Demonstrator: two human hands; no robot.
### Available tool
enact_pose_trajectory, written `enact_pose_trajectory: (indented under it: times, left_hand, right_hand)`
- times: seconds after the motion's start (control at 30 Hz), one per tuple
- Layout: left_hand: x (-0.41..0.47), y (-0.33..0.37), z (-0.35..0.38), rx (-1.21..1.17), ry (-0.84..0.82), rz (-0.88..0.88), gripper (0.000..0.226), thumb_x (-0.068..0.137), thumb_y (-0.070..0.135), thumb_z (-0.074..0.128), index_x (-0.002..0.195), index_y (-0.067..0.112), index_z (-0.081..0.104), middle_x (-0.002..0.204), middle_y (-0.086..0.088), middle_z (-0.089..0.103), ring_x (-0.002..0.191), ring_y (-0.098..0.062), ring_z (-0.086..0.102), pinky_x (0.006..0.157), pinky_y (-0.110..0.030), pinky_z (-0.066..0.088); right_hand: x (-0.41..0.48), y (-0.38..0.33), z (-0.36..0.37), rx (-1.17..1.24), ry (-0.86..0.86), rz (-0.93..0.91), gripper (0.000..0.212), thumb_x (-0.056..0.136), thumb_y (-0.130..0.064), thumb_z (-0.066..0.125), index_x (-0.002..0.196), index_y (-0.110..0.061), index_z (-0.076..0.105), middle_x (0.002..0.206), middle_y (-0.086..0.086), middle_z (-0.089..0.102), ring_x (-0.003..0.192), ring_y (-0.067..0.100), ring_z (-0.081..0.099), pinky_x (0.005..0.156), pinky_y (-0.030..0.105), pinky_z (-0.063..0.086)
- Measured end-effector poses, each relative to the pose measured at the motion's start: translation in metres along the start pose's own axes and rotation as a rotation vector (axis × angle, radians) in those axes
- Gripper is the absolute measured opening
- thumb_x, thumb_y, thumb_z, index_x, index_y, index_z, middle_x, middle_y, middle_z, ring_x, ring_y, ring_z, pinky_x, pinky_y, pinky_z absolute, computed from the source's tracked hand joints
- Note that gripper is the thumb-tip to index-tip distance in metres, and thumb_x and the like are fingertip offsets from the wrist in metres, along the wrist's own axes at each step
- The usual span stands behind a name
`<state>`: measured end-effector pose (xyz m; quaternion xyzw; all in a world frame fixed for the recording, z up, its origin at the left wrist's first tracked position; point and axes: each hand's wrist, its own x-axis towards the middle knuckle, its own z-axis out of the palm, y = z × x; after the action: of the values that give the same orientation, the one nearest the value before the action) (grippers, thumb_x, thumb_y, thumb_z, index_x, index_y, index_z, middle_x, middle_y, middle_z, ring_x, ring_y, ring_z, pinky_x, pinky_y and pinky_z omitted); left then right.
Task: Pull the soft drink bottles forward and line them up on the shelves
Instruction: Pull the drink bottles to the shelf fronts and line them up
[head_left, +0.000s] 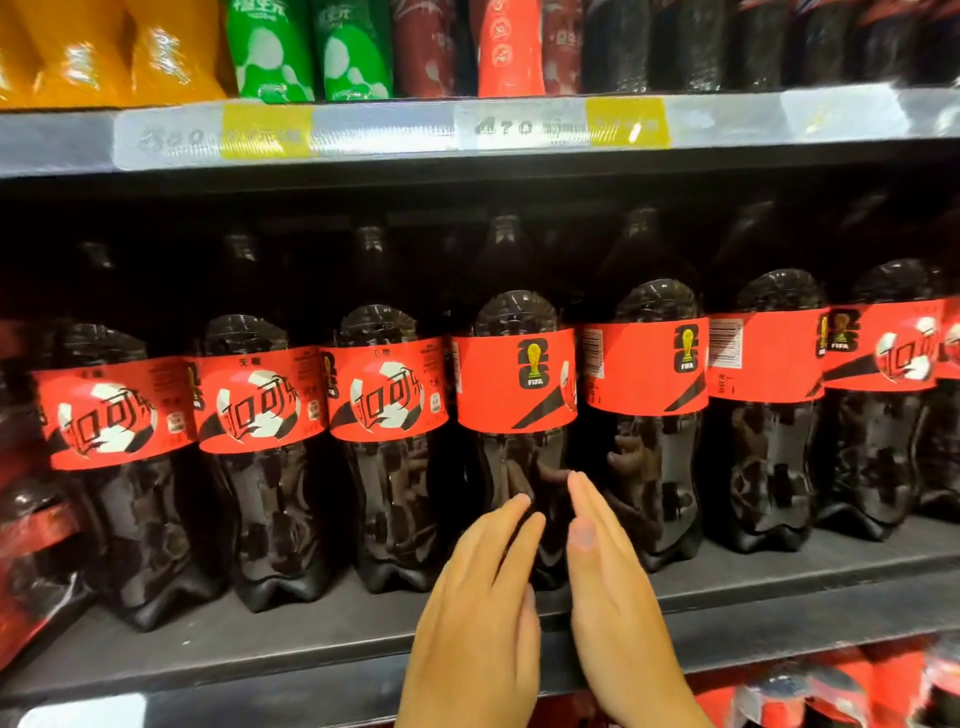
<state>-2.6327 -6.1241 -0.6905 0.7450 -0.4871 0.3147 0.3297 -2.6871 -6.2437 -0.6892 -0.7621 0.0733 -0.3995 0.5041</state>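
Head view: left hand (480, 597) and right hand (615, 597), fingers straight, grasping nothing, flank the lower body of one cola bottle (514, 387).

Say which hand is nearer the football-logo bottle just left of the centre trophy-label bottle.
Left. The left hand is just right of the football-logo bottle, before the trophy-label bottle; the right hand lies farther right.

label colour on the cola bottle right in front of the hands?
Red label with a black diagonal stripe and a gold-trophy FIFA mark; the head view shows it.
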Motion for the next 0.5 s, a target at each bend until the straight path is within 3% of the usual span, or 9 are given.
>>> enact_pose_trajectory:
  times: [0.13,0.2,0.27,0.37,0.5]
  left_hand:
    - [-0.005,-0.008,0.003,0.021,-0.033,-0.01,0.064,0.081,0.011,0.064,0.142,0.011,0.044,0.153,0.008,0.032,0.14,-0.006,0.031,0.107,-0.032,0.039]
    - [-0.008,-0.01,0.004,0.026,0.007,-0.056,0.067,0.08,0.01,0.066,0.143,0.01,0.042,0.154,0.01,0.031,0.14,-0.005,0.031,0.107,-0.028,0.036]
    - [-0.01,-0.01,0.003,0.02,0.043,-0.088,0.066,0.081,0.01,0.064,0.143,0.01,0.043,0.154,0.012,0.031,0.139,-0.003,0.031,0.107,-0.023,0.033]
    - [-0.008,-0.005,0.002,0.005,0.081,-0.102,0.061,0.083,0.017,0.058,0.141,0.013,0.045,0.152,0.014,0.032,0.137,0.001,0.032,0.107,-0.013,0.029]
    - [-0.002,-0.002,0.005,-0.039,0.161,-0.172,0.057,0.083,0.025,0.057,0.139,0.03,0.044,0.151,0.017,0.029,0.134,0.005,0.032,0.096,0.0,0.027]
  right_hand:
    - [-0.005,0.005,0.013,-0.149,0.056,-0.086,0.06,0.083,-0.075,0.017,0.139,-0.053,0.021,0.147,-0.038,0.014,0.136,-0.017,0.009,0.11,0.015,0.019]
    - [-0.01,0.005,0.017,-0.272,0.07,-0.154,0.063,0.08,-0.078,0.01,0.137,-0.052,0.02,0.149,-0.034,0.01,0.137,-0.014,0.005,0.107,0.005,0.013]
    - [-0.013,0.004,0.019,-0.317,0.069,-0.173,0.066,0.081,-0.078,0.009,0.136,-0.049,0.029,0.149,-0.032,0.014,0.136,-0.013,0.01,0.099,-0.001,0.017]
    - [-0.007,0.006,0.01,-0.294,0.129,-0.182,0.055,0.09,-0.064,0.025,0.137,-0.038,0.04,0.143,-0.033,0.025,0.132,-0.014,0.021,0.099,-0.001,0.019]
    - [0.014,0.008,0.0,-0.285,0.064,-0.127,0.068,0.086,-0.059,0.04,0.146,-0.046,0.011,0.136,-0.05,0.005,0.13,-0.024,0.007,0.103,0.01,0.019]
